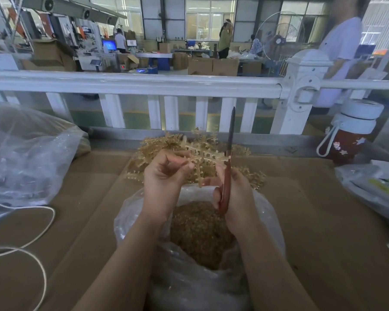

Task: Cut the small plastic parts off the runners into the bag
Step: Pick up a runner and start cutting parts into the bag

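I take the open bag [265, 212] in front of me as my landmark. Far to its left lies another clear bag [25, 153], full and put aside, and near it a white cord [43, 223] curls on the cardboard [323, 221] that covers the table.

My left hand [164, 173] is just above the bag's back edge. Its thumb and fingers pinch one runner [202, 151] by the stem, so the branches with the small parts stand free over the bag's mouth and whatever I cut should fall inside. The bag already holds a brown heap of cut parts [200, 230].

Behind the bag waits the pile of uncut runners [157, 147], close enough to reach without moving.

My right hand [236, 198], above the bag's right side, grips the red handles of the scissors [228, 162]. The blades point up and away from me, crossing the runner at its right end; they look closed or nearly closed, but I cannot tell surely.

Far right of the bag, near the white railing [133, 83], stands a bottle [353, 133], away from my work.
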`<state>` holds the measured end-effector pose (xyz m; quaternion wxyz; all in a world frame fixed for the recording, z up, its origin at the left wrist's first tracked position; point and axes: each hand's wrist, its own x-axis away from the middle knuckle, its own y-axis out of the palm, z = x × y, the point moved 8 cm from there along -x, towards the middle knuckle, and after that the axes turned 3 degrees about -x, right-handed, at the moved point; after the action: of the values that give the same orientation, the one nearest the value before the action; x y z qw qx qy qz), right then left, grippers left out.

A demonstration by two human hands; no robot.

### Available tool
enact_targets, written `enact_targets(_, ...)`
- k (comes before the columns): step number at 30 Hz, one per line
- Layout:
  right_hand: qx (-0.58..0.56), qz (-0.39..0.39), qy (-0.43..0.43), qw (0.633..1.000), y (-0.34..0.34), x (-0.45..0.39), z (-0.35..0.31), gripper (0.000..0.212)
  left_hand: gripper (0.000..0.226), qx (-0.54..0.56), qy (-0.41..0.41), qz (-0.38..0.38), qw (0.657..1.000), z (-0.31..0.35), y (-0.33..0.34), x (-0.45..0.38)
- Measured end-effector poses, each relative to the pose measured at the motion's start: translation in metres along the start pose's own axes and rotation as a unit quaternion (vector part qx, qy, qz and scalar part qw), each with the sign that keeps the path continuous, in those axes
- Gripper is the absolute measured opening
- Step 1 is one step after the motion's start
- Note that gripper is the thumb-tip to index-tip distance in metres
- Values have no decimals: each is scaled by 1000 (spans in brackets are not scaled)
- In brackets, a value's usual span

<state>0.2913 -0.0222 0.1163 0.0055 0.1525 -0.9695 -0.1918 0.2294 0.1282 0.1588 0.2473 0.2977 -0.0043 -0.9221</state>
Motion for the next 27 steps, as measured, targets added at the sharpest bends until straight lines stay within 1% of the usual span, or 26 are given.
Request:
enact_targets(2,2,21,4,1000,-4,-1,2,22,23,-23,16,2,1000,0,-1,1)
enact_targets(5,28,56,5,998,-11,-2,4,18,28,-77,50,26,995,4,-5,3)
enact_targets(6,21,59,4,998,-12,-2,4,17,28,-94,65,32,993,5,-6,4)
enact_targets(8,-26,37,7,999,-8,0,2,19,30,-132,110,53,984,11,-7,4)
enact_targets(9,-52,20,12,998,-5,1,1,23,30,-157,140,66,975,16,-8,5)
enact_targets(11,-86,-11,20,996,0,4,-2,32,29,-209,204,96,952,28,-11,9)
enact_targets(13,-102,-37,24,994,3,5,-4,38,31,-242,242,132,930,36,-15,13)
enact_targets(15,-112,-53,25,992,6,6,-5,45,31,-265,259,147,917,41,-16,15)
enact_targets(16,-120,-59,28,991,7,7,-5,47,27,-277,266,146,912,42,-15,16)
enact_targets(18,-134,-66,37,988,9,7,-2,47,19,-301,277,143,901,43,-12,18)
enact_targets(20,-139,-67,44,987,9,6,1,46,17,-322,282,140,893,44,-9,19)
enact_targets(27,-149,-65,20,987,6,5,0,43,18,-329,287,138,889,43,-9,20)
